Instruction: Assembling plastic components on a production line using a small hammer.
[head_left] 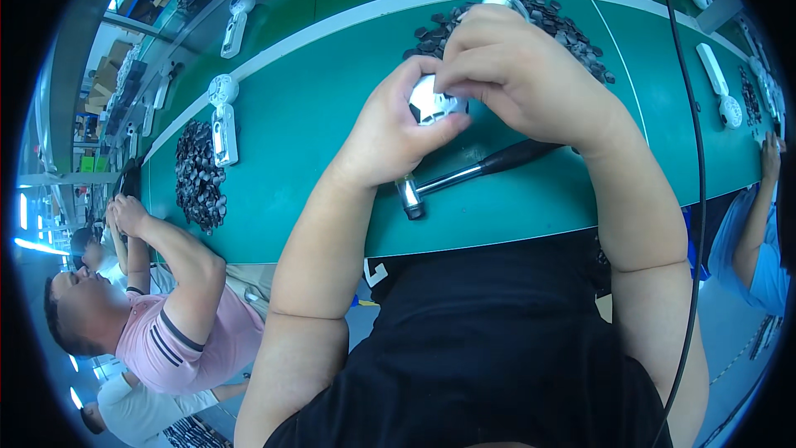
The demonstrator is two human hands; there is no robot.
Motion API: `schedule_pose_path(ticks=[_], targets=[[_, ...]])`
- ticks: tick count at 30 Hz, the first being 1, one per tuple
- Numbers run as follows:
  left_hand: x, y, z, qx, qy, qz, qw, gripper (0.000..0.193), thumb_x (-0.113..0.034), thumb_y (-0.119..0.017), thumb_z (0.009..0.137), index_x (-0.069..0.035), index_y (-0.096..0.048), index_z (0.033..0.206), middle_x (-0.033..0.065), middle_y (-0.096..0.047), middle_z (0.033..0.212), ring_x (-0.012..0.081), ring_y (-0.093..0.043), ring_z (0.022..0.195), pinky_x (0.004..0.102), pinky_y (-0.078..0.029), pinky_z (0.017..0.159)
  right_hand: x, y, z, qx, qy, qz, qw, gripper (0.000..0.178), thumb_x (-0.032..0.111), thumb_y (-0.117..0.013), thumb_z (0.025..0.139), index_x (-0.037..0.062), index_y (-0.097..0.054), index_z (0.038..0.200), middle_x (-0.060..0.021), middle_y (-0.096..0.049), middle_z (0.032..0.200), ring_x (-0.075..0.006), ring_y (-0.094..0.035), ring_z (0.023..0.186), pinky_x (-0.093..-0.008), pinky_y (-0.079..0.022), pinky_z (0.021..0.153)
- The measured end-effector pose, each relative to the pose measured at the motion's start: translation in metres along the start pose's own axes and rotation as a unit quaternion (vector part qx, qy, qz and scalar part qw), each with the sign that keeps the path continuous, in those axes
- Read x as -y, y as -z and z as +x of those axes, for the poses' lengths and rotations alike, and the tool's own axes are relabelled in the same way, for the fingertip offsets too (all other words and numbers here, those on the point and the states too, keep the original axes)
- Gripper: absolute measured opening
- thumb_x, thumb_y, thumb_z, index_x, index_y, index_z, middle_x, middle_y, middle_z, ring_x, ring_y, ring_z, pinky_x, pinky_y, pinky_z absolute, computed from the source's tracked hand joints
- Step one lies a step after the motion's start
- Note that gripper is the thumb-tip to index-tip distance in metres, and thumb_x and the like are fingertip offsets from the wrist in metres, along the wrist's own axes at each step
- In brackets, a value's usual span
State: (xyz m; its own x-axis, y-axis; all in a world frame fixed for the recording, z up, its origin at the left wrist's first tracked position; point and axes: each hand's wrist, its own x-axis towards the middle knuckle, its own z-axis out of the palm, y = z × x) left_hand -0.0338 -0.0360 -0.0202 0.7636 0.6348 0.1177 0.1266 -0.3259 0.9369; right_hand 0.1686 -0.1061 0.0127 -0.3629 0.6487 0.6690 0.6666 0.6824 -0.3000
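- Left hand [396,120] is curling fingers round one ball [426,103].
- Right hand [518,62] is bending fingers against it, grip unclear.
- One hammer [454,177] is lying nearby.

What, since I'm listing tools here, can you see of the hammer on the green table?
The hammer lies on the green table, near the person's edge. Its short head looks metal, with a dark, round face toward the person; the other end, by the left wrist, is hard to make out. A shiny, metal-looking shaft leads to a black grip pointing right and slightly away, its tip seemingly hidden by the right wrist. Neither the left hand nor the right hand grips it.
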Motion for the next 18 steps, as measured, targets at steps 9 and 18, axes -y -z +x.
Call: schedule_pose_path(ticks=[9,18], targets=[[-0.001,-0.007,-0.001,0.038,-0.042,0.096,0.994,0.051,-0.034,-0.080,0.083,-0.002,-0.063,0.119,0.0198,-0.067,0.111,0.0334,-0.065,0.104,0.0402,-0.050,0.093,0.000,0.007,-0.003,0.125,-0.158,0.054,0.978,0.020,0.016,-0.080,0.077,0.0076,-0.063,0.084,-0.0078,-0.065,0.084,-0.0278,-0.061,0.082,-0.0407,-0.047,0.085],[0.009,0.002,0.005,-0.067,-0.021,-0.035,0.997,0.044,-0.028,-0.075,0.090,-0.002,-0.059,0.122,0.0101,-0.067,0.106,0.0205,-0.065,0.094,0.0339,-0.053,0.083,0.013,-0.002,-0.007,-0.065,0.008,-0.047,0.997,0.028,0.023,-0.081,0.077,0.0071,-0.060,0.084,-0.0088,-0.062,0.081,-0.0296,-0.062,0.083,-0.0405,-0.050,0.079]])
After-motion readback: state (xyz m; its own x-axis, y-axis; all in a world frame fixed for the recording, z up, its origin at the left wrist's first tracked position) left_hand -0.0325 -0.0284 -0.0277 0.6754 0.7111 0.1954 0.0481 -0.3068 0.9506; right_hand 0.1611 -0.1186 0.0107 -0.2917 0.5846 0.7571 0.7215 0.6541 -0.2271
